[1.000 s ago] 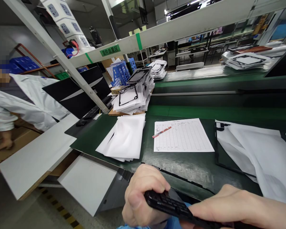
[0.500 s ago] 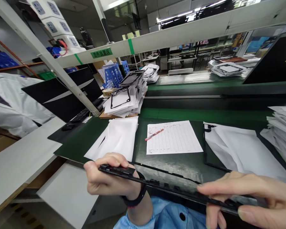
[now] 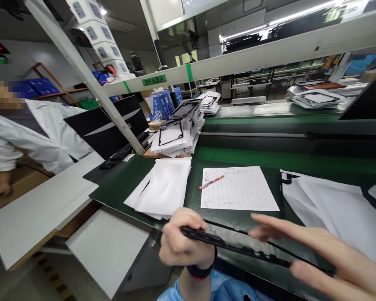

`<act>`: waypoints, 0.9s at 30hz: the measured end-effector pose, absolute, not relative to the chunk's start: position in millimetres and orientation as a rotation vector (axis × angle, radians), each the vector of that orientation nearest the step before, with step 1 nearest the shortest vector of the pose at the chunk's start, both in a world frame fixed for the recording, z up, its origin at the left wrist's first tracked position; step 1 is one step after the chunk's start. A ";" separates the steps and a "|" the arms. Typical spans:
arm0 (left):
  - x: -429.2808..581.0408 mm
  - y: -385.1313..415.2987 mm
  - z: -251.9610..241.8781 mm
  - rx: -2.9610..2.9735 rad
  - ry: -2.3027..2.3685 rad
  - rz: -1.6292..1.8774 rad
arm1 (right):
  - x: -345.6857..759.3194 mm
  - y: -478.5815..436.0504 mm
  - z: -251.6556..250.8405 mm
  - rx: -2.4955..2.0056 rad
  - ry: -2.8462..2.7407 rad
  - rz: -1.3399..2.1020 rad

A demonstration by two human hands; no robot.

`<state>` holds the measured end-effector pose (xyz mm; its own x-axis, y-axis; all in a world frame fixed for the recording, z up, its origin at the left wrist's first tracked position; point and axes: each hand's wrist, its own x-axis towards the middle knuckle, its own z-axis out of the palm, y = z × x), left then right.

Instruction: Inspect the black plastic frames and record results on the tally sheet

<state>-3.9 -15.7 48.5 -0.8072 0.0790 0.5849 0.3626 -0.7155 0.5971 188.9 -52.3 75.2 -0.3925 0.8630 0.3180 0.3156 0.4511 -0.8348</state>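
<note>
My left hand [image 3: 183, 238] grips one end of a thin black plastic frame [image 3: 228, 243], seen almost edge-on above the front of the green bench mat [image 3: 188, 209]. A black wristband [image 3: 200, 272] and a blue sleeve [image 3: 213, 290] show below that hand. My right hand [image 3: 335, 255] is at the frame's far end, with its fingers spread above and below it. A ruled paper form [image 3: 238, 188] with a red pen [image 3: 211, 182] lies beyond the frame. Loose white sheets [image 3: 161, 188] lie to the left of the form.
A large white sheet [image 3: 322, 205] covers a black frame at the right. Stacked frames and paper [image 3: 175, 138] stand beyond the mat beside a monitor [image 3: 106, 125] and keyboard [image 3: 122, 153]. A person in a white coat [image 3: 28, 142] stands at the left. White pull-out boards [image 3: 106, 251] jut out below the bench.
The frame has swung flatter and shifted toward the left hand's side. My right fingers have spread apart. The view has turned left, bringing the white-coated person back in and losing the paper stack at the right.
</note>
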 end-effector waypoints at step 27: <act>-44.4 -6.3 49.5 -0.672 -1.272 -2.953 | 208.6 -57.0 83.4 -0.400 -2.013 1.063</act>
